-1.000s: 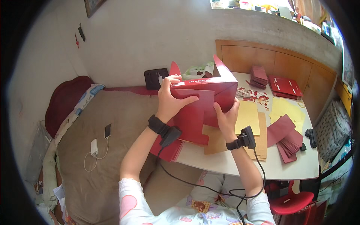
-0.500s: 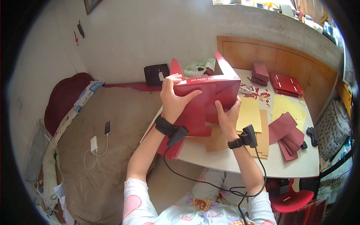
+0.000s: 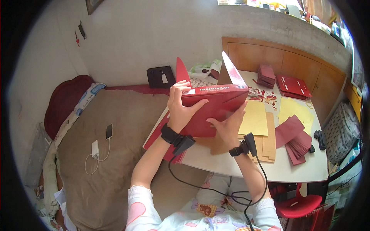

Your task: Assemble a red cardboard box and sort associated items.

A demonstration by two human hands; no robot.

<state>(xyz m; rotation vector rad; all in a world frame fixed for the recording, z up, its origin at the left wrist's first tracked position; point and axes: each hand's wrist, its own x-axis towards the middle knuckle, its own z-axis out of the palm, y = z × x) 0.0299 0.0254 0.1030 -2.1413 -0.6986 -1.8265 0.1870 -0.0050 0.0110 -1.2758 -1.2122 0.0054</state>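
Observation:
Between my two hands, raised over the table, is a red cardboard box with two pointed flaps standing up from its far side. My left hand grips its left end, with the fingers over the top edge and the thumb along the near panel. On the right end, my right hand presses its thumb to the lower part of that panel, and its fingers wrap round the side. Below the box, more flat red card pieces lie at the table's left edge.
On the white table lie yellow sheets, brown card, fanned dark red envelopes, a stack of them, a red folded item and paper scraps. A bed stands left; a red stool is at lower right.
The loose lower panel of the box now lies folded up against it. My right hand has shifted left and down, its thumb moving across the near panel.

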